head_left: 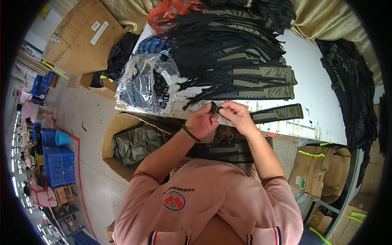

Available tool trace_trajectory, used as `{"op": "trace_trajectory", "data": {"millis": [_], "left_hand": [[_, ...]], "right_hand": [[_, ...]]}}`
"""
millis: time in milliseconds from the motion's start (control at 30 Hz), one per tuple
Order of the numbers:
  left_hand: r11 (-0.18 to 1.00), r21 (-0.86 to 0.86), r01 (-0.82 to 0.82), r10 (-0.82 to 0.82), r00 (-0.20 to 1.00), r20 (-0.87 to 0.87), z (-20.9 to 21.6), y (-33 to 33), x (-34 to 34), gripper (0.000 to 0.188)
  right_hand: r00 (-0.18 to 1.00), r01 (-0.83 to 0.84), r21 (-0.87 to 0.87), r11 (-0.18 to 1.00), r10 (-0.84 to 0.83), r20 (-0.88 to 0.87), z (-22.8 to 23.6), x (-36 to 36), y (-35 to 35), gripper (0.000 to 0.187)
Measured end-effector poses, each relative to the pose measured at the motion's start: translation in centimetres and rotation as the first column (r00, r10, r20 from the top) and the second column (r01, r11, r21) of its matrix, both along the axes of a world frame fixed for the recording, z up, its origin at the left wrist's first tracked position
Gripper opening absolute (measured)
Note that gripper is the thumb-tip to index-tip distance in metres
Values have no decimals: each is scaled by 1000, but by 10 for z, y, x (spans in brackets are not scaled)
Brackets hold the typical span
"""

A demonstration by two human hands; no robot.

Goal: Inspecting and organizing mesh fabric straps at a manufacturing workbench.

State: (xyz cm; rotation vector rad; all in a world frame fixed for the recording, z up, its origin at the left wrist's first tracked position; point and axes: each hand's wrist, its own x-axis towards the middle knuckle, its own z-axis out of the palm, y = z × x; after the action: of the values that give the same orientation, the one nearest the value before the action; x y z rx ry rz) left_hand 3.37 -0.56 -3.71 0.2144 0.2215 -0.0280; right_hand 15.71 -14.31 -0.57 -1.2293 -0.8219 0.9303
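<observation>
Above the table's near edge, my left hand (201,121) is closed on a small black plastic buckle (214,108). My right hand (237,116) pinches a dark strap end against the buckle's right side; fingers partly hide it. A green and black mesh strap piece (281,113) lies just right of my right hand, its left end hidden behind that hand. Beyond my hands, several similar strap pieces (261,75) are laid in overlapping rows. To the left, a clear plastic bag (149,83) holds black plastic buckles.
The white table (316,94) has a red plastic bag (169,16) at its far left. Dark straps (349,90) hang over its right edge. Below the table stand an open carton (109,141) with dark green fabric and more cartons (312,169). Blue crates (59,165) are at far left.
</observation>
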Motion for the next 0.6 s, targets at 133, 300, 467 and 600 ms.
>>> {"op": "trace_trajectory", "data": {"millis": [133, 300, 467, 600], "left_hand": [[1000, -1, -3, 3, 1000, 20, 6, -5, 2, 18], [996, 89, -10, -3, 989, 145, -14, -2, 3, 22], [988, 138, -69, 75, 996, -39, 2, -7, 2, 7], [977, 192, -95, 109, 992, -64, -1, -8, 4, 7]], "right_hand": [[996, -35, 5, 999, 35, -79, 5, -1, 0, 10], [996, -82, -36, 996, 81, -36, 10, 0, 0, 9], [844, -50, -81, 995, 85, 530, 24, 6, -4, 6], [547, 64, -7, 998, -29, 836, 31, -8, -2, 7]]}}
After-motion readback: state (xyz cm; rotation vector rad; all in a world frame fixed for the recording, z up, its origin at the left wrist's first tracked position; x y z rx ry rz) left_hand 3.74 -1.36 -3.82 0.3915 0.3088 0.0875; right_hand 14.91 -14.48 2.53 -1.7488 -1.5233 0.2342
